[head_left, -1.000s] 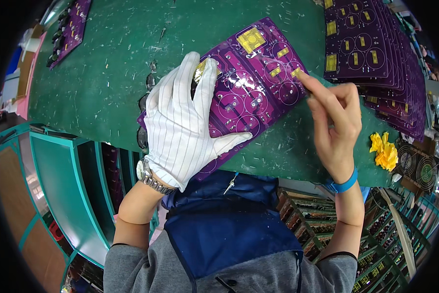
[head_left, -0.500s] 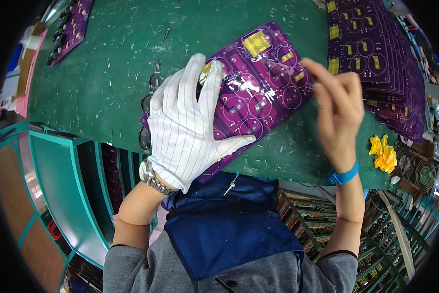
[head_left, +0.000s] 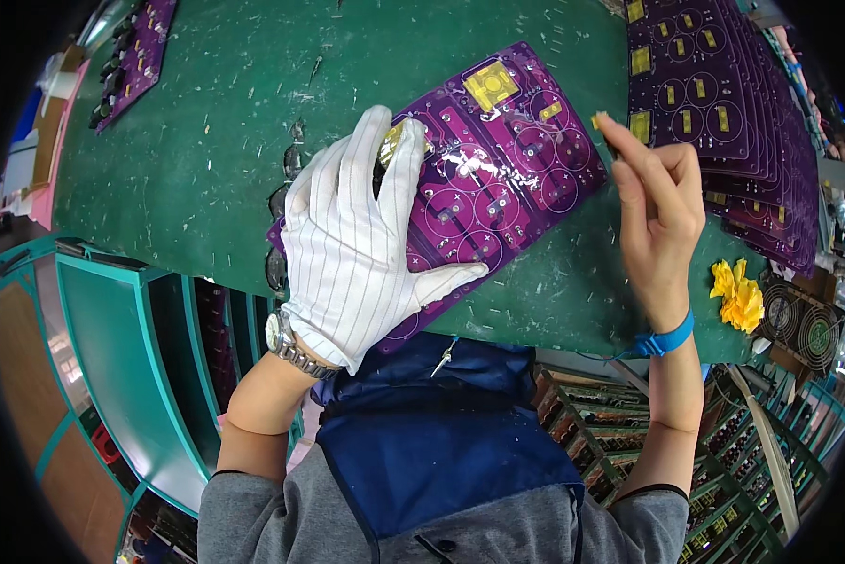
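Observation:
A purple circuit board (head_left: 498, 179) lies tilted across the green bench, with a shiny clear layer on part of its face. My left hand (head_left: 352, 226), in a white striped glove, holds the board down by its left part, thumb and fingers spread over the face. Dark rounded components (head_left: 278, 268) stick out past the board's left edge. Bare, my right hand (head_left: 662, 207) is raised just off the board's right corner. A small piece of yellow tape (head_left: 596, 120) clings to its index fingertip, and the thumb stands apart. Other yellow tape pieces (head_left: 491, 86) remain on the board.
Stacked purple boards (head_left: 695, 103) with yellow tape stand at the right. A crumpled yellow clump (head_left: 738, 295) sits at the bench's right edge. Another populated board (head_left: 140, 61) lies far left. Small clippings are strewn over the green bench (head_left: 225, 122). Racks (head_left: 610, 423) stand below.
My right hand has drawn slightly away from the board with a yellow tape piece on its fingertip; that piece was on the board's right part before. My left hand has barely moved.

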Demonstrator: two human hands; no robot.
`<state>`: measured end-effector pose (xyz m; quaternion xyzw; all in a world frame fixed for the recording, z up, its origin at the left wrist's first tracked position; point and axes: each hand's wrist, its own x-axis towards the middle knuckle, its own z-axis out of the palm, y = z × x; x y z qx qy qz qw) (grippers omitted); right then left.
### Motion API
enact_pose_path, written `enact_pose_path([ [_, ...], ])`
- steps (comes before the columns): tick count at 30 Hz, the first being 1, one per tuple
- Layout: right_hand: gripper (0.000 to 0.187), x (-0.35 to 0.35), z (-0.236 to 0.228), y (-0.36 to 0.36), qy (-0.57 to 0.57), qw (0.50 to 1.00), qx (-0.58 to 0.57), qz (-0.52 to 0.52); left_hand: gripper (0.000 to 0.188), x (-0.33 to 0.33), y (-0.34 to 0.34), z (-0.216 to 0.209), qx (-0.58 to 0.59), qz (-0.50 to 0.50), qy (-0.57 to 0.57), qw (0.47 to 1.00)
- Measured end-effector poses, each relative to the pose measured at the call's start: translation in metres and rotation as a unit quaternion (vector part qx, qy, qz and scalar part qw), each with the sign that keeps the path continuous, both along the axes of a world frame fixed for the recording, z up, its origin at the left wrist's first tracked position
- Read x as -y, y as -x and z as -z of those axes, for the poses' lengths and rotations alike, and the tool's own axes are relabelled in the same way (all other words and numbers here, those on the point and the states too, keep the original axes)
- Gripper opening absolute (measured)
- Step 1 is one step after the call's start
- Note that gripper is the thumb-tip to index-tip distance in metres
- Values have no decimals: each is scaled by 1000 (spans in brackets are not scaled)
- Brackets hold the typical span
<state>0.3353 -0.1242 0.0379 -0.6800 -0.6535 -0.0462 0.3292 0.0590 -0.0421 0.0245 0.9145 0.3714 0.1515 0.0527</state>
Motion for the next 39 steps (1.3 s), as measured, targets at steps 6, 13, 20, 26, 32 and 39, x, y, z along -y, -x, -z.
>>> enact_pose_path([
  [6,34,-21,3,15,68,996,54,-12,125,-1,2,2,-1,-7,4,1000],
  [13,32,-23,7,15,90,995,49,0,126,1,-2,-1,-3,-4,2,1000],
  [20,40,34,-20,7,1,998,7,65,124,1,2,1,5,-6,6,1000],
  [26,42,96,0,-14,107,965,111,213,122,-2,-5,2,69,12,0,998],
  [32,46,69,-50,54,101,982,-34,154,125,-12,34,-14,185,-9,38,982],
  [39,29,2,-19,133,99,981,-105,-128,101,-25,87,17,119,-9,37,992],
])
